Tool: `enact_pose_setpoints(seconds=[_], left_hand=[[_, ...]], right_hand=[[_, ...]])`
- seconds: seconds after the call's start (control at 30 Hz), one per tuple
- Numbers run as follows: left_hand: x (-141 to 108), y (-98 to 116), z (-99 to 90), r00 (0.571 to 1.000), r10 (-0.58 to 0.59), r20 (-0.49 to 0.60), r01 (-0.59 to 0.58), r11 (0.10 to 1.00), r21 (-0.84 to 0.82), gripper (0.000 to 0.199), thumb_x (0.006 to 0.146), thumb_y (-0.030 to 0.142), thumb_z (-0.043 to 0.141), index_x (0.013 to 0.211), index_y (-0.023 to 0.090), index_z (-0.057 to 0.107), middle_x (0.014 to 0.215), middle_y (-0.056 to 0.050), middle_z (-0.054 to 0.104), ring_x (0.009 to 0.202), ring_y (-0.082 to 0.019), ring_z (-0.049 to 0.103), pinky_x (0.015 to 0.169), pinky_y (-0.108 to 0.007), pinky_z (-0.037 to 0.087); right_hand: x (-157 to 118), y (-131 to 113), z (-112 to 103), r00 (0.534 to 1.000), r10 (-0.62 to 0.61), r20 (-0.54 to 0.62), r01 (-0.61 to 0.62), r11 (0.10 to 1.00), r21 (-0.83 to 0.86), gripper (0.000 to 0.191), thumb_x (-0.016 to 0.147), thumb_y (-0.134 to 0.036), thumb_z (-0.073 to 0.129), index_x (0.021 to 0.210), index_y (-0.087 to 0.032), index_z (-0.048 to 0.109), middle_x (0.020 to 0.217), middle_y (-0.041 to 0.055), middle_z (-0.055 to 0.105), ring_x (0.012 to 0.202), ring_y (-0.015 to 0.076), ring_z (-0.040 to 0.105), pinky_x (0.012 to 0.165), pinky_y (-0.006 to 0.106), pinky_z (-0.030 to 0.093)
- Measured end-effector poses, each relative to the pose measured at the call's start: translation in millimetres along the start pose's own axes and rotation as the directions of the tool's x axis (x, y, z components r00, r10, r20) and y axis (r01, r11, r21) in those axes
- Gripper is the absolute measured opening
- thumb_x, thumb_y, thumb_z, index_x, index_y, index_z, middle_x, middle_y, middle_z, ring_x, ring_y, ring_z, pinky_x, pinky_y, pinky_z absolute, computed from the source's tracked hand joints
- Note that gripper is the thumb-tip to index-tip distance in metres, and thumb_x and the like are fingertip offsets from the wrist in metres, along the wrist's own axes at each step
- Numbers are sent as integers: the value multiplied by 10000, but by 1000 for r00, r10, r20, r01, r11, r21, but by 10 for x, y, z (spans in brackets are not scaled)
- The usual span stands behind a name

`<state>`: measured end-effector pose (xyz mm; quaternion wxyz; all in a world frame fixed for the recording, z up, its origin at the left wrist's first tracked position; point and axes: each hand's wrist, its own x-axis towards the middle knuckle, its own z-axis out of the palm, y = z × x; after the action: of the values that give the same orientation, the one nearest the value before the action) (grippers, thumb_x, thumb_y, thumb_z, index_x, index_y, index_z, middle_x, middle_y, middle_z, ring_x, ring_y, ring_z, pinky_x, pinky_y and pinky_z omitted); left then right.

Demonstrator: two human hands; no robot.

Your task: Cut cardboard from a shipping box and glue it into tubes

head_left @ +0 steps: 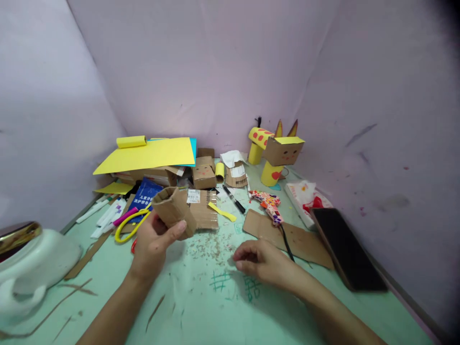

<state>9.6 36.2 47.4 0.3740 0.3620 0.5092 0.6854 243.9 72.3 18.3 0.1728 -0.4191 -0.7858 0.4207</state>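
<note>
A rolled brown cardboard tube [174, 211] is held tilted in my left hand [154, 239], thumb across its near side and its open end facing up-left. To the right, low over the green tabletop [201, 306], my right hand [262, 261] has its fingers curled, with thumb and fingertips near each other; whatever may lie between them is too small to make out. Small brown crumbs [212, 247] are scattered between the hands. Behind the tube lies a flat corrugated cardboard piece [206, 211] with a yellow paper strip [223, 212] at its right edge.
Yellow sheets [154, 154] top a stack at back left. Yellow-handled scissors [124, 227] and a white teapot [43, 258] are left. A cardboard-headed animal figure [283, 152] stands at back right. A black pen [233, 199], long cardboard strip [298, 242] and phone [347, 249] lie right.
</note>
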Motion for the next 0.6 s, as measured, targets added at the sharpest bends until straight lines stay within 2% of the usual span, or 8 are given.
enact_pose_setpoints(seconds=[0.07,0.17,0.27,0.37,0.47,0.53,0.6], left_hand=[[70,74,-65,992,41,-116,-42,999,-6,401,569,278,810,919,180,640,914,-27,703,899,-237,640,824,-359,518],[233,206,-234,948,93,-303,-105,994,-21,348,580,266,785,888,220,630,963,8,689,1010,-234,598,945,-378,461],[364,262,-405,915,109,-389,-121,993,-7,353,545,241,788,858,235,626,998,21,680,1083,-246,561,1010,-400,410],[398,223,-484,922,70,-381,-66,998,24,401,515,255,806,871,216,626,962,3,682,1008,-247,596,963,-415,443],[356,152,-475,943,38,-330,-17,998,66,477,515,301,812,936,193,614,942,-17,681,918,-235,626,854,-396,502],[316,114,-450,960,36,-277,-6,994,106,505,537,337,806,975,185,605,950,-30,683,900,-238,634,828,-393,510],[281,84,-423,973,43,-226,-6,987,163,507,563,355,799,992,172,600,949,-48,689,891,-251,639,825,-404,507]], right_hand=[[-32,-7,-50,1000,2,-10,-3,995,-97,128,740,-132,604,773,-175,720,733,42,736,675,190,671,587,263,492],[-12,-53,-158,996,4,-90,-27,967,-255,158,743,-114,587,805,-176,718,834,78,737,799,238,671,708,336,494],[116,-182,-199,985,-24,-170,-46,917,-396,141,779,-178,585,840,-179,712,860,99,716,832,261,646,719,361,472],[340,-385,-69,977,-110,-183,0,857,-515,199,787,-255,614,958,-194,694,941,104,694,890,279,614,745,377,444],[622,-531,163,970,-214,-116,97,779,-619,314,724,-194,657,1034,-147,667,1079,151,657,974,310,575,770,393,419],[785,-557,269,960,-273,-65,160,724,-671,240,714,-148,641,949,-133,686,1017,154,676,952,301,575,762,389,406],[864,-546,276,945,-325,-37,206,679,-705,154,725,-112,609,845,-155,695,890,117,703,879,268,586,746,375,394]])
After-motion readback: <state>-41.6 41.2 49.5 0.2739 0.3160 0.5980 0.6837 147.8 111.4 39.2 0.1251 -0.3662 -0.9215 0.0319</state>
